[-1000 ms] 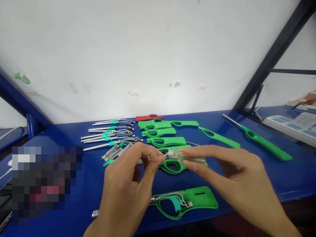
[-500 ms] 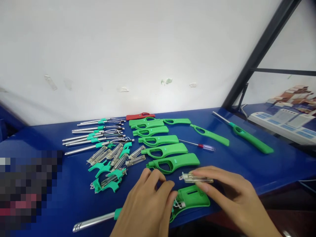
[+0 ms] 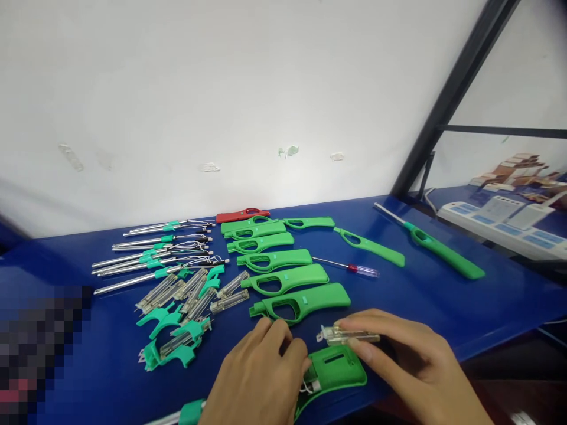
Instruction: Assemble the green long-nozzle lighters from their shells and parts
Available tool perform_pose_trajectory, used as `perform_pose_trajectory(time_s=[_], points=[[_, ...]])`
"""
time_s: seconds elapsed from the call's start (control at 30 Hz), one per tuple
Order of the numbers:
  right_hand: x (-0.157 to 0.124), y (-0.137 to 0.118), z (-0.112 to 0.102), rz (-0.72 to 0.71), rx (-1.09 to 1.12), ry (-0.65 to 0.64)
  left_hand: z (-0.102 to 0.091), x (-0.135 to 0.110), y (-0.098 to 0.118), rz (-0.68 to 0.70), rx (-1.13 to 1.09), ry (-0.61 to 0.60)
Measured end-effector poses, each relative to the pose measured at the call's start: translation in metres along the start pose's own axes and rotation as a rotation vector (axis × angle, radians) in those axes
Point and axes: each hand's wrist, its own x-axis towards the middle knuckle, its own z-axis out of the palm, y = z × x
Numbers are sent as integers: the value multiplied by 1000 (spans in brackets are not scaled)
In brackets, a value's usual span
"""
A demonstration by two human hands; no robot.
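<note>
My right hand (image 3: 411, 357) pinches a clear fuel tank (image 3: 354, 336) lengthwise between thumb and fingers, its white valve end pointing left. Just below it lies an open green lighter casing (image 3: 343, 367), hollow side up, with white wires (image 3: 307, 386) and a small connector inside. My left hand (image 3: 261, 372) is closed over the casing's front part, its curled fingers at the wires; the fingertips are partly hidden. A metal lighter tube with a teal collar (image 3: 191, 413) sticks out to the left from beneath that hand.
Several green casing halves (image 3: 287, 279) lie in a column, a red one (image 3: 241, 216) behind. Leftward are wired tubes (image 3: 137, 281), clear tanks (image 3: 230, 301) and teal triggers (image 3: 162, 321). A screwdriver (image 3: 363, 271) and an assembled lighter (image 3: 443, 251) lie right. A wall (image 3: 266, 88) stands behind.
The view has shifted, so the whole table sits a little lower and further left. Both hands keep nearly the same holds; the left fingers have shifted slightly over the casing.
</note>
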Motion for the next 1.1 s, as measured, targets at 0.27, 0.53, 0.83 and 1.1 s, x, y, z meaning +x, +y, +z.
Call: perform_pose_trajectory(time_s=[0.27, 0.53, 0.83, 1.1], points=[[4, -8, 6, 0, 138, -9, -17, -1, -2, -40, -68, -30], [4, -10, 5, 5, 129, -13, -24, 12, 6, 32, 37, -132], [-2, -5, 12, -40, 81, -38, -19, 11, 17, 132, 239, 96], [-1, -8, 12, -68, 43, -20, -23, 2, 20, 139, 330, 189]])
